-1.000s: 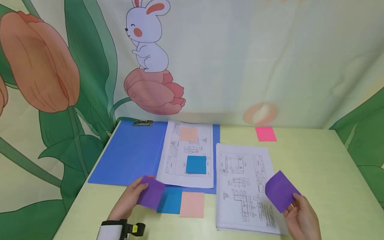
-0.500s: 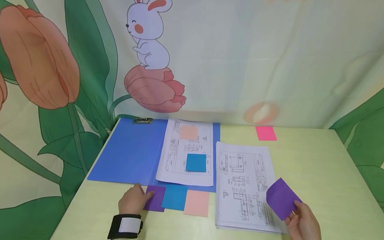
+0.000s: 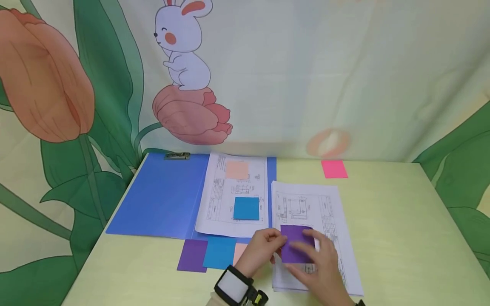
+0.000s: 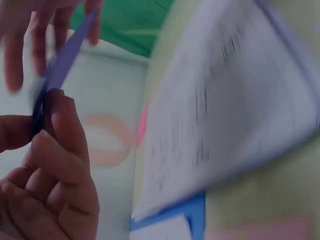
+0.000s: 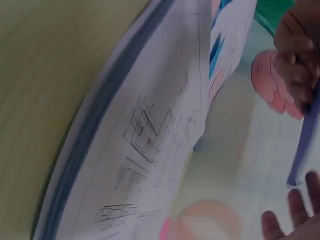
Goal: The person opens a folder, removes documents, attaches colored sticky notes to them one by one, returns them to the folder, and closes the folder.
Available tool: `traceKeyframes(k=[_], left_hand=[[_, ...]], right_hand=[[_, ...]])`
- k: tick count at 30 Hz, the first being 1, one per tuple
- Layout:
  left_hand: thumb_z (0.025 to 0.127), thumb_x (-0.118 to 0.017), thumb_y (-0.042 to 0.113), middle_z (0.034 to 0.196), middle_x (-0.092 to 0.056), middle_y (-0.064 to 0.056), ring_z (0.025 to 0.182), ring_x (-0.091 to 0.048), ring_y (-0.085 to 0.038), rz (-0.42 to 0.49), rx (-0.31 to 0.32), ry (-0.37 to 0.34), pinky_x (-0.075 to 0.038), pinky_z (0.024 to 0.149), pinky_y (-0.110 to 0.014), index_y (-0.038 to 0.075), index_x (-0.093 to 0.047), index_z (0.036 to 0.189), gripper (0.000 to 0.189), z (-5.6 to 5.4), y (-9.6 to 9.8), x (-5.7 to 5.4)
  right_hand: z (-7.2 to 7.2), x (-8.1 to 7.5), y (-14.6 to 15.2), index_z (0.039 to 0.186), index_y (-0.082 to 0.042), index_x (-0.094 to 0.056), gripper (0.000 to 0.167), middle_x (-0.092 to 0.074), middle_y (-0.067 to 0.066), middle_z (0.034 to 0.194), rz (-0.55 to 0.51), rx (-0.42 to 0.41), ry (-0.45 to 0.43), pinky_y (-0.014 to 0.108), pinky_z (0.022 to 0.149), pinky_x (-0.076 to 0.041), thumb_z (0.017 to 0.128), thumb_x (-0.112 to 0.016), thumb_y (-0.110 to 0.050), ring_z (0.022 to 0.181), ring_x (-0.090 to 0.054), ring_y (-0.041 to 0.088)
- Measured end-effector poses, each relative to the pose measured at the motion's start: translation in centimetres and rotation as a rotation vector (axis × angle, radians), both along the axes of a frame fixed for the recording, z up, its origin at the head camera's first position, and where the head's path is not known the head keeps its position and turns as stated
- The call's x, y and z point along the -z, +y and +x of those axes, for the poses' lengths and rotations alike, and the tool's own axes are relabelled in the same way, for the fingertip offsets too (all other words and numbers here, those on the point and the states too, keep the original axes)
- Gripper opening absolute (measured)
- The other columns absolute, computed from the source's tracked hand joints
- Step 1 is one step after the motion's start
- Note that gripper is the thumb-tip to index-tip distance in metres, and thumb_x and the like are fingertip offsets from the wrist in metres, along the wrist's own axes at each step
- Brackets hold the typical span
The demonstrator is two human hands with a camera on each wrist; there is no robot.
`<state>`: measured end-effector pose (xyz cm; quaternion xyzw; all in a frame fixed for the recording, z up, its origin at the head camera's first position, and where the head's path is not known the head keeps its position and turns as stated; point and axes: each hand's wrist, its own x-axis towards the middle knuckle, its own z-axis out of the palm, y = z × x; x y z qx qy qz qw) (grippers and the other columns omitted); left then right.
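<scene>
My left hand (image 3: pixel 260 250) pinches a purple sticky note (image 3: pixel 292 233) by its left edge, above a stack of printed drawings (image 3: pixel 329 204). My right hand (image 3: pixel 325 272) is at the note's right side, fingers spread around it. The right wrist view shows a gap between those right fingertips (image 5: pixel 296 205) and the thin edge of the note. A second purple note (image 3: pixel 191 256) lies flat at the table's front, partly under a blue note (image 3: pixel 220 253). Beside them a peach note (image 3: pixel 239 250) is mostly hidden behind my left forearm.
An open blue folder (image 3: pixel 160 195) with a metal clip (image 3: pixel 177 156) lies at the left. Its printed sheets (image 3: pixel 216 212) bear another peach note (image 3: pixel 237 170) and another blue note (image 3: pixel 246 208). A hot pink note (image 3: pixel 334 169) sits near the back curtain (image 3: pixel 268 85).
My left hand left one purple note lying beside the blue one and moved right. It took the other purple note, which my right hand brought left over the drawings and let go.
</scene>
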<state>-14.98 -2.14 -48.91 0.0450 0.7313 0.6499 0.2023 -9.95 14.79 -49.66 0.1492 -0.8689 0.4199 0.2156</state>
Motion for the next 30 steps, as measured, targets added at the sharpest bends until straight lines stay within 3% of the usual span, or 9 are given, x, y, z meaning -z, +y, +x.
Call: traceKeyframes(k=[3, 6, 8, 10, 13, 15, 17, 20, 30], left_hand=[[0.091, -0.059, 0.022, 0.065, -0.062, -0.001, 0.060, -0.059, -0.024, -0.108, 0.034, 0.072, -0.041, 0.044, -0.026, 0.006, -0.067, 0.087, 0.018, -2.4, 0.0, 0.2], [0.091, -0.059, 0.027, 0.074, -0.066, -0.003, 0.069, -0.062, -0.027, -0.239, 0.072, 0.150, -0.046, 0.050, -0.029, 0.007, -0.069, 0.098, 0.023, -4.8, 0.3, 0.0], [0.088, -0.062, 0.032, 0.091, -0.068, -0.005, 0.084, -0.063, -0.027, -0.411, 0.089, 0.267, -0.050, 0.063, -0.033, 0.007, -0.066, 0.109, 0.032, -6.3, 0.7, -0.2], [0.082, -0.068, 0.039, 0.113, -0.063, -0.006, 0.105, -0.058, -0.024, -0.645, 0.128, 0.397, -0.049, 0.081, -0.037, 0.010, -0.060, 0.121, 0.049, -7.7, 1.1, 0.2], [0.069, -0.077, 0.047, 0.137, -0.047, -0.003, 0.130, -0.037, -0.024, -0.992, 0.236, 0.559, -0.035, 0.100, -0.043, 0.015, -0.049, 0.133, 0.077, -9.0, 1.5, 1.3], [0.062, -0.080, 0.050, 0.142, -0.041, -0.001, 0.135, -0.027, -0.025, -1.120, 0.332, 0.589, -0.029, 0.104, -0.046, 0.017, -0.045, 0.137, 0.089, -9.5, 1.6, 2.2], [0.058, -0.082, 0.051, 0.142, -0.040, 0.000, 0.136, -0.026, -0.025, -1.176, 0.385, 0.587, -0.028, 0.104, -0.047, 0.017, -0.043, 0.137, 0.094, -9.6, 1.6, 3.1], [0.058, -0.082, 0.052, 0.142, -0.041, 0.001, 0.135, -0.026, -0.026, -1.201, 0.396, 0.570, -0.026, 0.105, -0.048, 0.017, -0.044, 0.136, 0.094, -9.5, 1.5, 3.7], [0.059, -0.081, 0.051, 0.142, -0.041, 0.000, 0.132, -0.032, -0.029, -1.232, 0.406, 0.580, -0.027, 0.103, -0.052, 0.025, -0.047, 0.135, 0.087, -9.7, 1.4, 4.0]], right_hand=[[-3.3, -0.1, 2.1, 0.125, -0.006, -0.049, 0.065, -0.042, 0.016, 0.126, -0.114, 0.040, -0.372, 0.046, 0.086, -0.039, 0.072, -0.079, -0.031, 0.109, -0.045, 0.031], [-7.7, -0.1, 3.9, 0.117, 0.000, -0.055, 0.048, -0.060, 0.013, 0.106, -0.210, 0.082, -0.613, 0.032, 0.070, -0.046, 0.081, -0.072, -0.028, 0.087, -0.056, 0.023], [-10.6, 0.2, 4.6, 0.105, 0.003, -0.064, 0.035, -0.067, 0.011, 0.087, -0.212, 0.104, -0.638, 0.027, 0.060, -0.046, 0.085, -0.068, -0.025, 0.073, -0.059, 0.017], [-12.9, 0.6, 4.9, 0.098, 0.005, -0.066, 0.028, -0.067, 0.010, 0.080, -0.175, 0.134, -0.610, 0.026, 0.058, -0.045, 0.085, -0.068, -0.020, 0.068, -0.059, 0.015], [-15.0, 1.6, 5.0, 0.094, 0.004, -0.068, 0.025, -0.067, 0.010, 0.080, -0.066, 0.167, -0.602, 0.027, 0.061, -0.045, 0.084, -0.069, -0.019, 0.071, -0.059, 0.017], [-15.7, 2.3, 4.8, 0.091, 0.003, -0.069, 0.024, -0.068, 0.010, 0.083, -0.011, 0.174, -0.636, 0.030, 0.064, -0.044, 0.083, -0.070, -0.020, 0.076, -0.059, 0.020], [-16.0, 3.1, 4.7, 0.089, 0.002, -0.070, 0.025, -0.067, 0.010, 0.084, 0.019, 0.184, -0.666, 0.031, 0.065, -0.043, 0.083, -0.070, -0.022, 0.079, -0.057, 0.023], [-16.3, 3.9, 4.5, 0.087, 0.001, -0.071, 0.025, -0.067, 0.010, 0.082, 0.039, 0.205, -0.653, 0.032, 0.065, -0.042, 0.081, -0.072, -0.022, 0.079, -0.057, 0.025], [-16.9, 4.4, 4.1, 0.083, 0.000, -0.071, 0.023, -0.066, 0.007, 0.078, 0.062, 0.180, -0.677, 0.031, 0.064, -0.040, 0.080, -0.072, -0.023, 0.076, -0.055, 0.023]])
